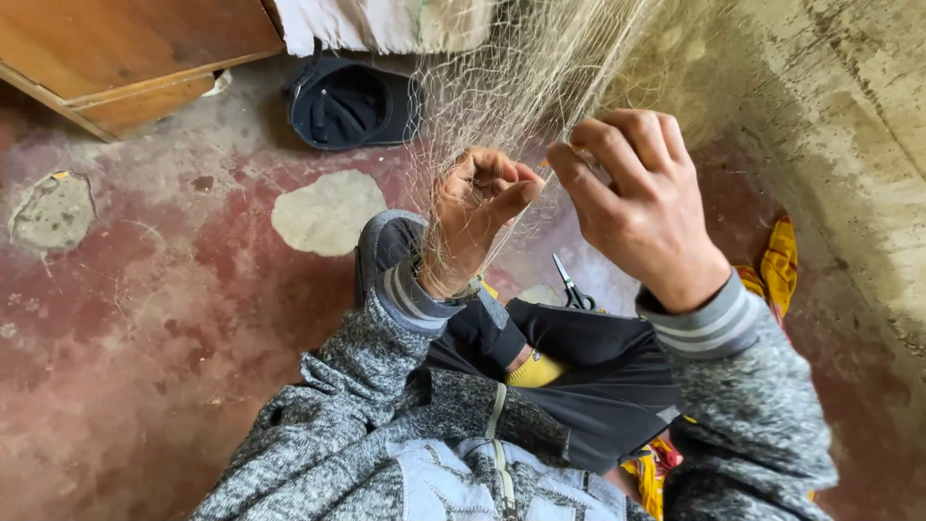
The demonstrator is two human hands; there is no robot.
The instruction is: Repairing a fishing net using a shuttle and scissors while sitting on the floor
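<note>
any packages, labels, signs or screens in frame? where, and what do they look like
None in view.
Fishing net: fine pale mesh, top centre, held by left hand and right hand.
Scissors: small, dark-handled, on the lap.
Dark cap: on the floor, top centre-left.

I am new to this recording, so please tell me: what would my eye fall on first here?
First, the two hands in the upper middle: the left hand and the right hand both pinch a fine pale fishing net that hangs down from the top edge. Below them, small scissors lie on the dark cloth on the lap. A dark cap lies on the worn red floor.
</note>
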